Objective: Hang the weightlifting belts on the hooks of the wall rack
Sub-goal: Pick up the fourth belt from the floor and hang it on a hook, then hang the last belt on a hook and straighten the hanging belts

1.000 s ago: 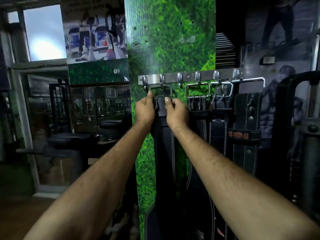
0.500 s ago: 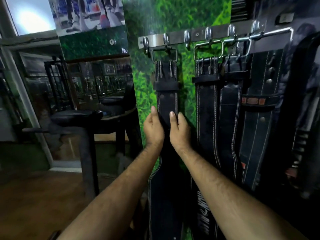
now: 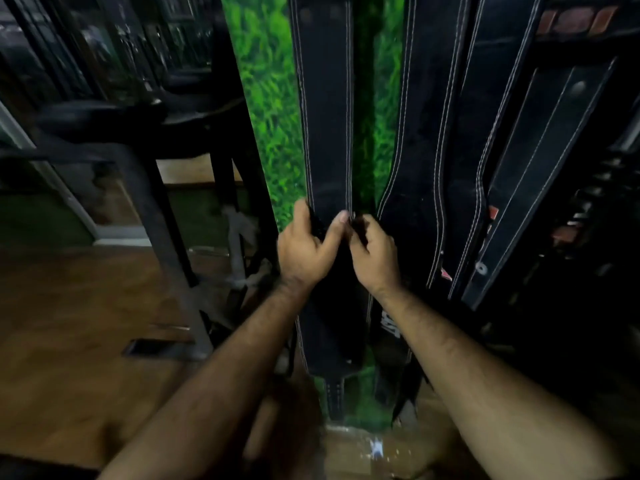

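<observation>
A black weightlifting belt (image 3: 325, 109) with white stitching hangs straight down against the green grass-print wall panel (image 3: 266, 98). My left hand (image 3: 304, 249) grips its left edge about midway down, fingers curled round it. My right hand (image 3: 375, 252) grips the right edge at the same height. Several more black belts (image 3: 429, 126) hang close to the right, one with red patches. The rack and its hooks are out of view above the frame.
A dark metal gym bench frame (image 3: 152, 188) stands left of the panel on the wooden floor (image 3: 69, 306). Dark equipment crowds the far right (image 3: 595, 216). The belt's narrow tail (image 3: 334, 393) ends just above the floor.
My hands slid down from the buckle at the hooks to the belt's middle. The view tilted downward, so the rack left the frame.
</observation>
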Available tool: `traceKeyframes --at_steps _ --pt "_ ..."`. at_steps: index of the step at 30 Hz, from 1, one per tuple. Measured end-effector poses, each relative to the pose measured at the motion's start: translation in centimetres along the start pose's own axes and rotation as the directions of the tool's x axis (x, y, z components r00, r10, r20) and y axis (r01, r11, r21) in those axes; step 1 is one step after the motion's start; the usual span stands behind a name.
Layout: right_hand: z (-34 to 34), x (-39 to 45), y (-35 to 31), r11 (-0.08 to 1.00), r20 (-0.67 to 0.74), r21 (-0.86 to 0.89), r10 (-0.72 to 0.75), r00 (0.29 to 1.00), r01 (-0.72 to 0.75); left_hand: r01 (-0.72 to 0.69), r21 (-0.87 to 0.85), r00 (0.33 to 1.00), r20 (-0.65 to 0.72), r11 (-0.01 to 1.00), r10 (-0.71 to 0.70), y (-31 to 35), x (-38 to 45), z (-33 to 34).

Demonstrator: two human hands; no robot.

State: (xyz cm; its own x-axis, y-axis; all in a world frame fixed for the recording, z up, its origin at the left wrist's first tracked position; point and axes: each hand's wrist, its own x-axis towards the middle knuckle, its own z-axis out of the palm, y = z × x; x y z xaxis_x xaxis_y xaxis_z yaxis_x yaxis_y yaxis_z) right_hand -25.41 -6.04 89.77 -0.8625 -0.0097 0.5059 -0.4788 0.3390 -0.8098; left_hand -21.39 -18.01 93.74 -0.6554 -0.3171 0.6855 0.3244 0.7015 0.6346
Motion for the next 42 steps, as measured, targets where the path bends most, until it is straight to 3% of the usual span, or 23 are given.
traceKeyframes --at_steps 4,7,10,16,27,30,32,34,38,40,42 --pt "1.3 -5.2 4.8 0.963 0.118 0.168 0.192 0.974 -0.21 0.058 0.058 0.996 -0.073 0.997 -0.054 -3.0 -2.1 -0.5" --pt "2.5 -7.8 7.2 0.929 0.143 0.228 0.264 0.954 -0.291 0.321 -0.136 0.947 0.024 0.937 -0.32 -6.7 -6.0 0.0" --pt "3.1 -7.9 8.4 0.913 0.11 0.232 0.317 0.942 -0.335 0.455 -0.2 0.89 0.135 0.868 -0.436 -9.6 -10.1 0.9" --pt "4.5 -11.6 14.0 0.891 0.126 0.122 0.424 0.897 -0.438 0.573 -0.253 0.817 0.257 0.779 -0.517 -12.6 -11.6 3.5" --pt "5.0 -20.0 27.1 0.784 0.233 -0.049 0.612 0.756 -0.619 0.791 -0.081 0.571 0.453 0.606 -0.685 -20.7 -23.1 10.9" --pt "4.8 -22.4 29.9 0.695 0.285 -0.104 0.706 0.649 -0.711 0.828 -0.107 0.53 0.474 0.551 -0.704 -22.5 -26.2 12.9" --pt "5.2 -23.8 31.5 0.567 0.253 0.002 0.797 0.549 -0.824 0.85 -0.05 0.475 0.502 0.524 -0.723 -23.6 -28.0 13.8" --pt "6.0 -24.1 32.2 0.488 0.262 0.086 0.83 0.492 -0.869 0.858 0.043 0.427 0.494 0.512 -0.758 -25.2 -30.6 14.2" --pt "7.1 -25.5 31.7 0.261 0.283 0.183 0.909 0.305 -0.948 0.811 0.227 0.442 0.365 0.539 -0.819 -29.6 -37.2 14.7" --pt "6.5 -28.2 30.8 0.162 0.285 0.123 0.939 0.191 -0.979 0.764 0.399 0.362 0.385 0.507 -0.849 -29.5 -38.8 13.8" --pt "5.8 -31.1 29.9 0.056 0.379 0.101 0.921 0.091 -0.993 0.733 0.469 0.255 0.482 0.492 -0.838 -29.3 -40.7 12.6"
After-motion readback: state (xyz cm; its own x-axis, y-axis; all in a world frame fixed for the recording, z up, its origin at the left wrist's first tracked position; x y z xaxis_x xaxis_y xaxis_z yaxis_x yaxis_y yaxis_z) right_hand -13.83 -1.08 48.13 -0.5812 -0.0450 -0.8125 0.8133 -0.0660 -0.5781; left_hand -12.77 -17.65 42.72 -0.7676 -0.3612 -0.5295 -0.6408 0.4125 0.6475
